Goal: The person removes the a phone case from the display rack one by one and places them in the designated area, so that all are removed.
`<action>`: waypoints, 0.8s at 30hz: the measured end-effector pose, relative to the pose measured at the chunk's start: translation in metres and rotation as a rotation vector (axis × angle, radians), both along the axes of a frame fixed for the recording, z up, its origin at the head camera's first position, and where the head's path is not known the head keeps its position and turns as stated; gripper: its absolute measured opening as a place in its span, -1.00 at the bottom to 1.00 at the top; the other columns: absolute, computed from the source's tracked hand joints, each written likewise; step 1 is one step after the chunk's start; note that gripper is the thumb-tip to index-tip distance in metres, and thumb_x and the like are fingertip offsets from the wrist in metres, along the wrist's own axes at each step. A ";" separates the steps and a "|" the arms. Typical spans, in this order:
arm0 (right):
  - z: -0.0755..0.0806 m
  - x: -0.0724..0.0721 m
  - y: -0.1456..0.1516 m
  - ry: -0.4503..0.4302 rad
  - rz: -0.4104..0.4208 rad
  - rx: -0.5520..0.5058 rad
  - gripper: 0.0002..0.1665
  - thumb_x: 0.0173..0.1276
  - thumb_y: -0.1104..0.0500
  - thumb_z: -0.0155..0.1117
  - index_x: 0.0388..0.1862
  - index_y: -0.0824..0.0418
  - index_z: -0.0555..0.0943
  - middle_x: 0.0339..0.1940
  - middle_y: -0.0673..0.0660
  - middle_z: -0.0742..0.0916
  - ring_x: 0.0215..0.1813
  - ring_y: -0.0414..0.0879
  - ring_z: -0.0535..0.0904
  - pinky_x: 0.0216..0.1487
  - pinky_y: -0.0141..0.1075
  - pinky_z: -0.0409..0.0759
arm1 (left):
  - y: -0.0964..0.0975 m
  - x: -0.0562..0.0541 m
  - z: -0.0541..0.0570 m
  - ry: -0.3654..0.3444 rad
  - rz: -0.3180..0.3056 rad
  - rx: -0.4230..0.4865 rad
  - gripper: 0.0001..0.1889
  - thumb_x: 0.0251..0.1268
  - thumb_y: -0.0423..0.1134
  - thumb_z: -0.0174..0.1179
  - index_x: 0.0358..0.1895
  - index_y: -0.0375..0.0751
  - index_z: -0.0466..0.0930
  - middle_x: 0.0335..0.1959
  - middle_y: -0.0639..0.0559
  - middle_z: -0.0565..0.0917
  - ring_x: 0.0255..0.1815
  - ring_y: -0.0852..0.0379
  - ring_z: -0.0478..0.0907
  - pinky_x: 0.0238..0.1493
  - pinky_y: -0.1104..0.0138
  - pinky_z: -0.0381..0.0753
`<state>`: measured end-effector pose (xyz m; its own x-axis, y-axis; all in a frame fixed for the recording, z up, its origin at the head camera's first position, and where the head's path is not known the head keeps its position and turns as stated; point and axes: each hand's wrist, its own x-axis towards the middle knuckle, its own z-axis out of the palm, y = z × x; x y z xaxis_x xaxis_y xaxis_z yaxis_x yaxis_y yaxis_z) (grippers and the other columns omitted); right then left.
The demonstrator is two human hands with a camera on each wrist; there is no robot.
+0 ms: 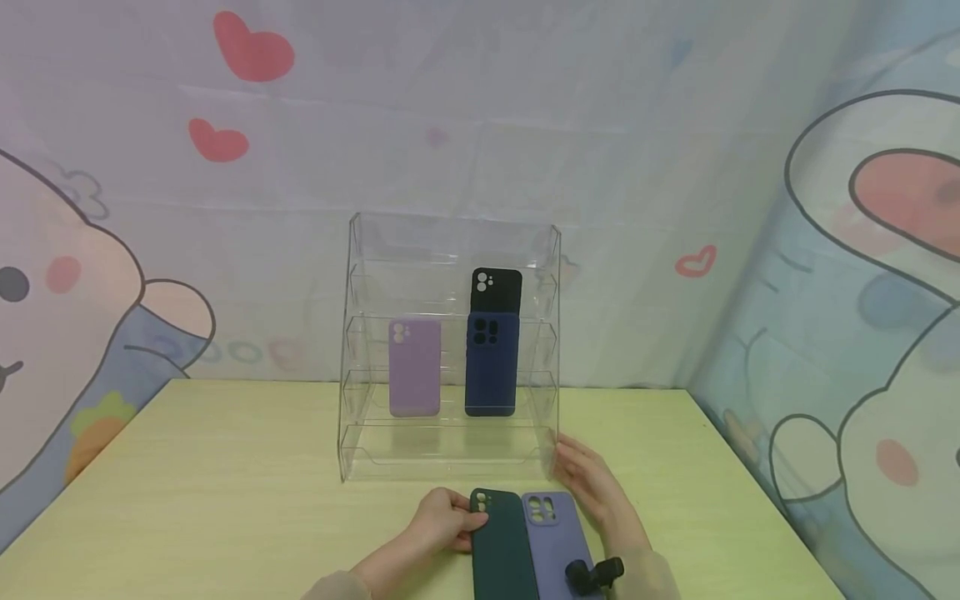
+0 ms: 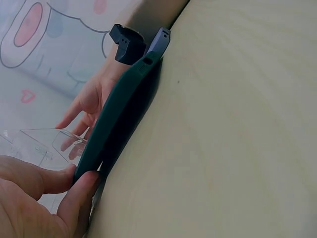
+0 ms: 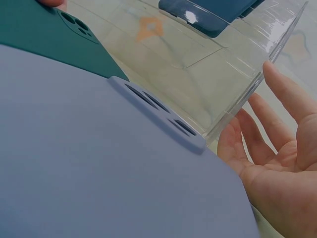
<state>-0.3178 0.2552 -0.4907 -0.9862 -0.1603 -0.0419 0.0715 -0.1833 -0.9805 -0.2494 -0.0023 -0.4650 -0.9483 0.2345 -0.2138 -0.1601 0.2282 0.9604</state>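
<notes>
Head view on my feed, left hand (image 1: 444, 520) pinching green phone case (image 1: 506, 546), right hand (image 1: 594, 485) unclenched, touching clear rack (image 1: 442, 468)

dark green case (image 1: 504, 552), periwinkle case (image 1: 558, 543), lilac case (image 1: 415, 371), navy case (image 1: 492, 375), black case (image 1: 499, 293); yellowish table (image 1: 225, 500); backdrop (image 1: 450, 108) with red hearts (image 1: 253, 54)

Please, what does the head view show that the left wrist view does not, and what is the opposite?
Only the head view: the black case, blue case and lilac case in the clear stand.

Only the left wrist view: the dark underside of the green case and an opening at its far end.

Both: the left hand pinching the green case, the right hand at the stand's side, the lavender case and the table.
</notes>
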 end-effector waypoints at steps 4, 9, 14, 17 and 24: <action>0.001 0.000 0.000 -0.011 0.010 -0.023 -0.33 0.54 0.24 -0.04 0.51 0.46 0.06 0.49 0.35 0.30 0.24 -0.23 0.49 0.20 -0.43 0.51 | 0.000 0.001 0.001 -0.002 -0.003 0.005 -0.73 0.22 -0.45 0.29 -0.12 -0.62 0.53 -0.44 -0.12 0.74 -0.56 0.19 0.68 -0.46 0.35 0.72; 0.002 0.000 0.001 -0.022 0.032 -0.041 -0.33 0.55 0.25 -0.06 0.53 0.44 0.03 0.50 0.33 0.28 0.23 -0.26 0.50 0.24 -0.42 0.48 | 0.001 0.001 0.001 0.007 -0.006 -0.009 -0.76 0.22 -0.44 0.31 -0.15 -0.59 0.56 -0.45 -0.12 0.74 -0.57 0.18 0.69 -0.46 0.35 0.72; 0.002 0.000 0.001 -0.014 0.032 -0.016 -0.33 0.55 0.24 -0.06 0.52 0.44 0.04 0.51 0.34 0.28 0.24 -0.25 0.49 0.24 -0.42 0.47 | 0.002 0.000 0.001 0.014 -0.009 -0.035 -0.80 0.20 -0.43 0.33 -0.21 -0.54 0.58 -0.49 -0.07 0.73 -0.64 0.26 0.62 -0.49 0.37 0.71; 0.002 0.000 0.001 -0.013 0.030 -0.012 -0.33 0.55 0.24 -0.06 0.52 0.43 0.04 0.51 0.33 0.29 0.24 -0.25 0.49 0.25 -0.41 0.47 | 0.003 0.001 0.001 0.018 -0.010 -0.050 -0.81 0.19 -0.43 0.34 -0.22 -0.52 0.59 -0.51 -0.06 0.72 -0.66 0.27 0.61 -0.50 0.36 0.71; 0.003 0.001 0.001 -0.014 0.020 -0.017 -0.34 0.56 0.25 -0.08 0.53 0.43 0.03 0.50 0.32 0.29 0.30 -0.19 0.45 0.31 -0.37 0.43 | 0.002 0.001 0.002 0.043 -0.020 -0.090 -0.81 0.16 -0.42 0.36 -0.25 -0.51 0.60 -0.51 -0.08 0.68 -0.69 0.28 0.57 -0.54 0.36 0.70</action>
<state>-0.3169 0.2558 -0.4874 -0.9821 -0.1807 -0.0527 0.0889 -0.1985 -0.9761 -0.2480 -0.0005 -0.4627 -0.9523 0.2354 -0.1939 -0.1136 0.3162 0.9419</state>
